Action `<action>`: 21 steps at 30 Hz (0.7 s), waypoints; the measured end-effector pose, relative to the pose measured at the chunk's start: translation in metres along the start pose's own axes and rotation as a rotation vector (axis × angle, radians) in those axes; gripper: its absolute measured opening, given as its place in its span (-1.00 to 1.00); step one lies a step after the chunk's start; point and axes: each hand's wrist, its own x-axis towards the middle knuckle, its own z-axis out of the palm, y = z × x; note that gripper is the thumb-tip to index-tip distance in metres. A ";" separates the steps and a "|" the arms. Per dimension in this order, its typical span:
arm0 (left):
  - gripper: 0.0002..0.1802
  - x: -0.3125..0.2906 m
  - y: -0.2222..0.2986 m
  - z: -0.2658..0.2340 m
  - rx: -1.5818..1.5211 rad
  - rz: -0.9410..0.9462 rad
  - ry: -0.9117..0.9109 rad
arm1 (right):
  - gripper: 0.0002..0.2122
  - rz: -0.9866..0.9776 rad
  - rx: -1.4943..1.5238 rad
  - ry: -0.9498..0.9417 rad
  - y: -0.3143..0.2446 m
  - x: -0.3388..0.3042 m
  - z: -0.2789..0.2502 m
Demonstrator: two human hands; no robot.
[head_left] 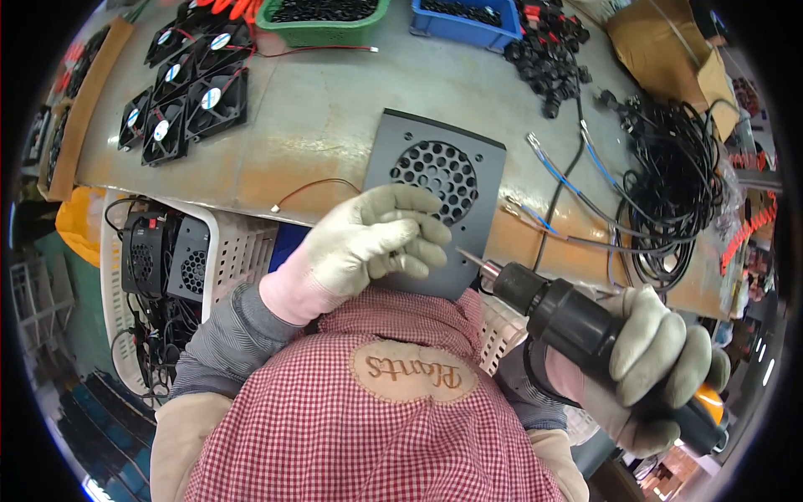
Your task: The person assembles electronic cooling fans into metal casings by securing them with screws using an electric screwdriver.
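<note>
A dark grey metal panel [487,180] with a round grille of holes lies at the table's near edge, against my apron. Over its lower left part is my left hand [376,238], in a white glove, its fingers loosely curled and thumb drawn in. A small dark bit shows between them; I cannot make out what it is. My right hand [661,356], also gloved, is wrapped around a black power screwdriver [577,322]. The bit points left, near the panel's lower right edge. From the panel's left side runs a thin red-and-black wire [314,186] ending in a white plug.
Several black fans [209,99] lie at the far left. A green basket [322,32] and a blue bin [464,30] hold small dark parts. Coiled black cables [669,192] and a cardboard box [669,50] crowd the right. A white crate [213,251] with finished-looking units stands at left below the table.
</note>
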 end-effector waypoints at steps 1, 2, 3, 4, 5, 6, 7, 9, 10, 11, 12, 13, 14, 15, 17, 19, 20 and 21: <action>-0.60 0.000 -0.005 0.002 0.004 -0.009 -0.003 | -0.60 -0.008 0.009 0.000 -0.004 -0.002 -0.001; -0.61 0.001 -0.010 0.002 -0.032 -0.089 -0.031 | -0.60 -0.015 0.019 -0.001 -0.007 -0.004 -0.002; -0.61 0.003 -0.015 0.002 -0.069 -0.168 -0.058 | -0.60 -0.052 0.017 -0.021 -0.007 -0.005 -0.003; -0.61 0.005 -0.020 0.001 -0.067 -0.174 -0.063 | -0.60 -0.053 0.009 -0.018 -0.009 -0.007 -0.004; -0.62 0.007 -0.024 0.001 -0.112 -0.183 -0.151 | -0.60 -0.076 0.011 -0.016 -0.011 -0.010 -0.005; -0.62 0.008 -0.027 0.001 -0.157 -0.189 -0.236 | -0.60 -0.096 0.017 -0.014 -0.011 -0.012 -0.005; -0.57 0.010 -0.030 0.007 -0.095 -0.208 -0.160 | -0.60 -0.107 0.019 -0.022 -0.013 -0.012 -0.004; -0.57 0.011 -0.031 0.017 -0.124 -0.221 -0.180 | -0.60 -0.123 -0.007 -0.013 -0.015 -0.013 -0.003; -0.57 0.011 -0.033 0.017 -0.156 -0.220 -0.184 | -0.59 -0.132 -0.011 -0.004 -0.013 -0.016 -0.004; -0.57 0.010 -0.035 0.016 -0.158 -0.213 -0.173 | -0.59 -0.105 -0.024 -0.017 -0.011 -0.018 -0.006; -0.58 0.010 -0.037 0.013 -0.202 -0.227 -0.141 | -0.59 -0.099 -0.012 -0.016 -0.008 -0.021 -0.006; -0.60 0.012 -0.037 0.015 -0.242 -0.252 -0.122 | -0.59 -0.112 -0.005 -0.027 -0.007 -0.020 -0.007; -0.60 0.013 -0.038 0.018 -0.242 -0.257 -0.124 | -0.59 -0.126 0.001 -0.038 -0.007 -0.019 -0.007; -0.60 0.013 -0.039 0.021 -0.221 -0.199 -0.100 | -0.59 -0.126 -0.005 -0.038 -0.009 -0.018 -0.007; -0.60 0.012 -0.042 0.026 -0.201 -0.140 -0.070 | -0.60 -0.123 0.044 -0.094 -0.011 -0.018 -0.009; -0.58 0.009 -0.043 0.032 0.005 0.043 0.041 | -0.61 -0.129 0.043 -0.051 -0.012 -0.020 -0.006; -0.58 0.009 -0.044 0.028 0.002 0.045 0.047 | -0.61 -0.136 0.045 -0.010 -0.012 -0.021 -0.004; -0.55 0.010 -0.043 0.020 -0.021 0.027 -0.067 | -0.64 -0.121 0.078 -0.004 -0.009 -0.020 -0.005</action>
